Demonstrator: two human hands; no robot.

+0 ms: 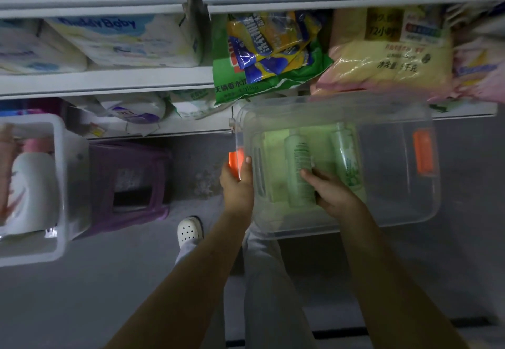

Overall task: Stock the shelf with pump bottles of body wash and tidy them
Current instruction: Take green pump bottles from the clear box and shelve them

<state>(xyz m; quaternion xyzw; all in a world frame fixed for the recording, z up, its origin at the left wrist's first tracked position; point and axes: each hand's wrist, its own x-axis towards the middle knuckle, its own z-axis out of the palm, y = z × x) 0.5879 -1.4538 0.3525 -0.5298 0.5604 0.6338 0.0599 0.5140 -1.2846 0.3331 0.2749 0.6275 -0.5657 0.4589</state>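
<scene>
A clear plastic bin with orange latches is held in front of the shelves. Two pale green bottles lie inside it on a green sheet: one on the left, another to its right. My left hand grips the bin's left rim beside the orange latch. My right hand reaches inside the bin, and its fingers close on the lower end of the left green bottle.
White shelves hold diaper packs, a green detergent bag and a yellow bag. A white bin with a white bottle stands at left, beside a purple stool. My white shoe rests on the grey floor.
</scene>
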